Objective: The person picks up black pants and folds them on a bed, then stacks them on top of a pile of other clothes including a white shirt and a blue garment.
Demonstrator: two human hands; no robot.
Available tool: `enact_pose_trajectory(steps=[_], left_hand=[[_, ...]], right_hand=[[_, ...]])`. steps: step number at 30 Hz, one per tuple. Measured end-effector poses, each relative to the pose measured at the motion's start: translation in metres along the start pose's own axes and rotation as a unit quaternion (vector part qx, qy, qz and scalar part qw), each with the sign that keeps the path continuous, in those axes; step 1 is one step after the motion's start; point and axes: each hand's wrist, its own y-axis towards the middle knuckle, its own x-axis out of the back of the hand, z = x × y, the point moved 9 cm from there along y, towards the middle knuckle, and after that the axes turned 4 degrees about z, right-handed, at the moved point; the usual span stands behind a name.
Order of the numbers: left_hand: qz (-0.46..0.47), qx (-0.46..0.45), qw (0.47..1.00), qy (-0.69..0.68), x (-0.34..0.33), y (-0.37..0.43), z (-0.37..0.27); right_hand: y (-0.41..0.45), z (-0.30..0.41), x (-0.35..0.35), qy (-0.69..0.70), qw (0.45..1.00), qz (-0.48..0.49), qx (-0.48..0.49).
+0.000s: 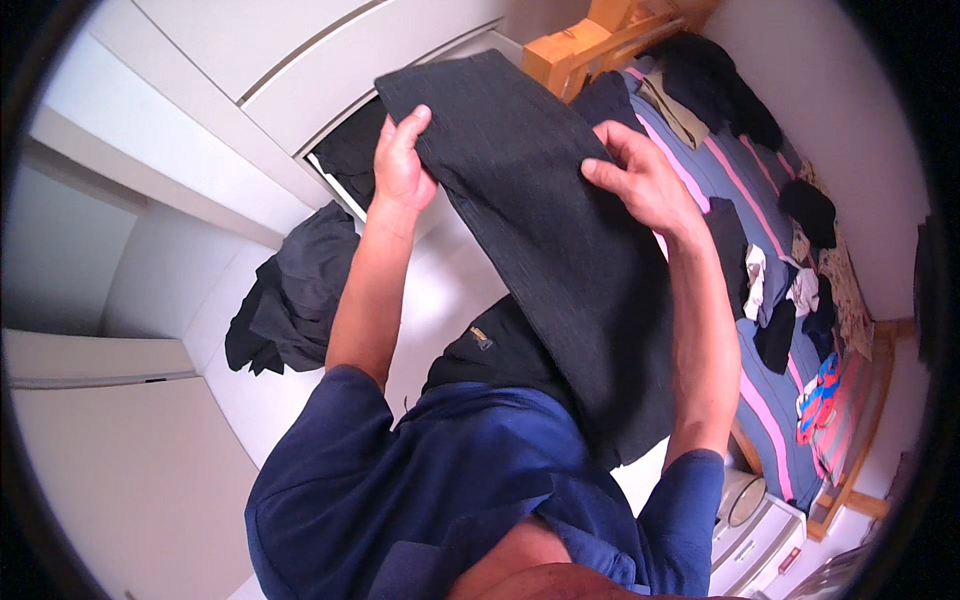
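Observation:
A long piece of black cloth, apparently folded trousers (540, 187), is stretched between my two hands and hangs down at the right of my lap. My left hand (405, 161) grips its left edge near the upper end, thumb on top. My right hand (641, 176) pinches the right edge, thumb on the front and fingers behind. Behind the cloth, an open drawer (341, 196) holds more dark clothing (352, 150). The cloth hides part of that drawer.
A pile of dark clothes (304, 292) lies on the white floor at left, beside the pale cabinet (202, 127). At right, a wooden-framed bed (551, 64) with a blue and pink striped cover (757, 202) bears scattered clothes. A small white drawer unit (761, 547) stands at lower right.

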Motion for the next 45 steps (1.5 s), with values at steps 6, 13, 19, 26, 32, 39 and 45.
enact_pose_trajectory(steps=[6, 13, 19, 26, 32, 39, 45], left_hand=[[0.032, 0.125, 0.991, -0.047, -0.007, 0.015, 0.003], [-0.026, 0.121, 0.989, 0.076, 0.007, 0.042, -0.007], [-0.073, 0.094, 0.981, 0.154, 0.114, 0.063, -0.03], [-0.145, 0.194, 0.946, 0.214, 0.211, 0.058, 0.02], [-0.231, 0.26, 0.897, 0.274, 0.314, 0.03, 0.025], [-0.284, 0.319, 0.862, 0.274, 0.32, 0.011, 0.039], [-0.284, 0.32, 0.859, 0.282, 0.332, 0.009, 0.03]], right_hand=[[0.012, 0.012, 0.02, -0.182, 0.982, -0.021, 0.043], [-0.001, -0.048, 0.036, -0.249, 0.966, -0.058, 0.045], [-0.241, -0.164, 0.139, -0.417, 0.845, -0.293, -0.16], [-0.555, -0.336, 0.033, 0.11, 0.72, -0.523, -0.443], [-0.511, -0.423, -0.114, 0.566, 0.62, -0.44, -0.318], [-0.489, -0.434, -0.123, 0.68, 0.562, -0.454, -0.125], [-0.53, -0.409, -0.103, 0.654, 0.519, -0.532, -0.138]])
